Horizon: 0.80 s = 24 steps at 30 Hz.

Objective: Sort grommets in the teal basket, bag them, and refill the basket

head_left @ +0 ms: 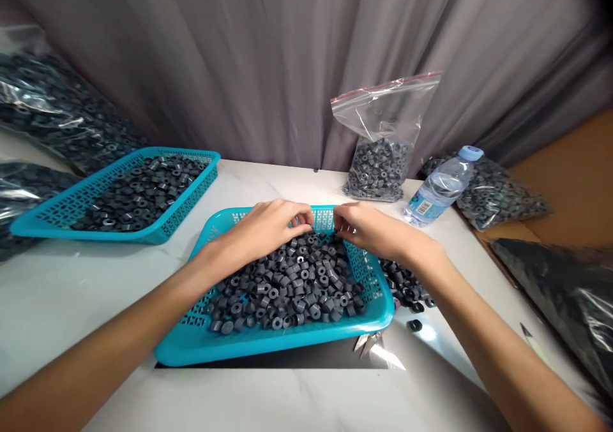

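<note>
A turquoise plastic basket (pixel 272 342) with perforated walls stands in the middle of the table, holding a heap of small dark grey ring-shaped pieces (pixel 292 285). Over its far side, my left hand (pixel 275 224) curls with thumb and fingers drawn close together. Opposite it, my right hand (pixel 366 224) is bent in a similar pinch near the far right corner, just above the pieces. Whatever lies between the fingertips of either hand is too small or hidden to make out. The two hands are a short gap apart.
A second turquoise basket (pixel 160 234) of grey pieces is at the left, near bulging plastic bags (pixel 52 100). A zip bag (pixel 380 164) and a water bottle (pixel 440 189) stand behind. Loose dark pieces (pixel 407 285) and metal scissor-like tips (pixel 368 342) lie at the right.
</note>
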{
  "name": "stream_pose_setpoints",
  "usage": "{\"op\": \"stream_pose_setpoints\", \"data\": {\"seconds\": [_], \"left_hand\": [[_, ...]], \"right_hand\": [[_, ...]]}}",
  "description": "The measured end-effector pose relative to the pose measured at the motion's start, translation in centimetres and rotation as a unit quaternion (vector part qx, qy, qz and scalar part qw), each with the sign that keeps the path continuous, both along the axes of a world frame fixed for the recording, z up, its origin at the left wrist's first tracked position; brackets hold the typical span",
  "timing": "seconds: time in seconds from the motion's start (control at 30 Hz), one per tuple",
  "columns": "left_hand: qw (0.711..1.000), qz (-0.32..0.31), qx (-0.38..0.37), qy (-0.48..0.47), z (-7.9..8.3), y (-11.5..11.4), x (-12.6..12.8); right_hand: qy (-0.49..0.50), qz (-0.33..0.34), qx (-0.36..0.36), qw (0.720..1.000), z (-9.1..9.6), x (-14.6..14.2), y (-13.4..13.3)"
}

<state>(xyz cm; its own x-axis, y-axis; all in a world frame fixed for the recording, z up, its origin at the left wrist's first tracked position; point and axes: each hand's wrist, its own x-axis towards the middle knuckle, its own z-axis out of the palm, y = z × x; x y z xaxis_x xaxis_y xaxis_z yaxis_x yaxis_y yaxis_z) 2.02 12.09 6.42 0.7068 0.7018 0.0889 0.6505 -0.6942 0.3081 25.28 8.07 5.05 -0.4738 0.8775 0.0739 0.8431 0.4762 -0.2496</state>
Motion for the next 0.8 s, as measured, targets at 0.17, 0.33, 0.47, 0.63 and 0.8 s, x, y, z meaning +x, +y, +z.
{"op": "stream_pose_setpoints", "data": {"seconds": [0.17, 0.33, 0.47, 0.63, 0.8], "left_hand": [[0.999, 0.007, -0.042, 0.011, 0.4, 0.2, -1.8], [0.997, -0.010, 0.004, 0.074, 0.4, -0.5, -2.3], [0.998, -0.006, -0.016, 0.056, 1.4, -1.5, -1.7], [0.999, -0.002, -0.040, 0.032, 1.5, -1.7, -1.4], [0.993, -0.074, -0.075, 0.057, 0.1, -1.9, -1.5]], "right_hand": [[-0.038, -0.002, 0.002, 0.999, -0.9, -0.9, -0.5], [-0.037, 0.000, 0.007, 0.999, -0.9, -1.0, -0.2], [0.046, 0.018, -0.016, 0.999, -0.6, -0.7, 0.3], [0.195, 0.029, -0.064, 0.978, 0.1, -0.6, 0.6], [0.123, 0.038, -0.048, 0.990, 0.3, 0.2, 0.5]]}}
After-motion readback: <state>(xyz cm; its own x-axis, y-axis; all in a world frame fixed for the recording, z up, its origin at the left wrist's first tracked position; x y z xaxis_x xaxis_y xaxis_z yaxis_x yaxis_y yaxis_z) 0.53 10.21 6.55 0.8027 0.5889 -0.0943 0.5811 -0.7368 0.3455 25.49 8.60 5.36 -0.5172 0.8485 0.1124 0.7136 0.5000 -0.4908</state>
